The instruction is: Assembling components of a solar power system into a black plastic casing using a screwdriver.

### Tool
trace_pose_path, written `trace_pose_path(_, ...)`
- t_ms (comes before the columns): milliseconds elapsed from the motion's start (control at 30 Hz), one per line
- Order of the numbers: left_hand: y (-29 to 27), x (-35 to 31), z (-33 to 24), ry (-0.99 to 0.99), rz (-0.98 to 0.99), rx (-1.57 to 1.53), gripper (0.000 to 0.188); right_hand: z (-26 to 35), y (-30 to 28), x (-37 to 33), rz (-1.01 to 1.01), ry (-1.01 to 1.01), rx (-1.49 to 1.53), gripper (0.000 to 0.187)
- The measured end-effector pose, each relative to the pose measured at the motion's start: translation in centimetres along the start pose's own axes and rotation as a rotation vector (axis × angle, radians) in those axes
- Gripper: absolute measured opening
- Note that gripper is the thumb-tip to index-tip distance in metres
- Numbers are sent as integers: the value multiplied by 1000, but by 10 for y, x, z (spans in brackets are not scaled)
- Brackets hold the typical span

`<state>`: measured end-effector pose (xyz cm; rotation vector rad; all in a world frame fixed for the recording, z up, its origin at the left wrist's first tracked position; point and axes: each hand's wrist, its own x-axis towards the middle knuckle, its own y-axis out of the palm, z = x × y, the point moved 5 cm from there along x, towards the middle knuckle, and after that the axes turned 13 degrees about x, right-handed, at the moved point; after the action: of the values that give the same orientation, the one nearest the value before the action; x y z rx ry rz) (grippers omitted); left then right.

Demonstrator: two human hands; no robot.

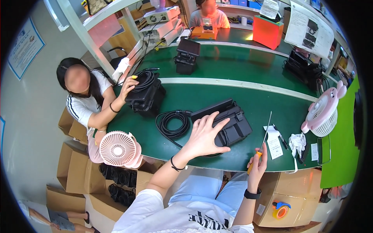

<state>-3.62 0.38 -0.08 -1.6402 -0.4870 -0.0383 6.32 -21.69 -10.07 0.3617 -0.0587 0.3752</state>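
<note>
A black plastic case (237,125) lies tilted on the green bench top in front of me, a lid or flap along its far left side. My left hand (205,136) is spread over its near left part, fingers apart; whether all fingertips touch it I cannot tell. A coiled black cable (173,123) lies left of the case, one end running toward it. My right hand (258,164) is closed round the yellow handle of a screwdriver (265,132), whose long shaft points up and away. A paper slip (274,143) and a black pen (280,136) lie right of it.
A co-worker's hand (127,87) rests on another black case (147,97) with coiled cable. Pink fans (118,149) (323,110) stand at both sides. Crumpled white tissue (297,143) lies at right. Beyond a white divider (237,84) sits another black case (187,56); cardboard boxes (289,194) stand below.
</note>
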Motion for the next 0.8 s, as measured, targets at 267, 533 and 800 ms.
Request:
trace_pose_path(267,-23,-13,-12,-41,-206,88,75,-22,-4,20,105,-16,-52,50)
trace_pose_path(533,-28,16,22,-73,-332,317,55,-23,-9,19,103,14,12,50)
trace_pose_path(800,-6,30,85,-102,23,132,98,-20,-7,20,115,8,-9,51)
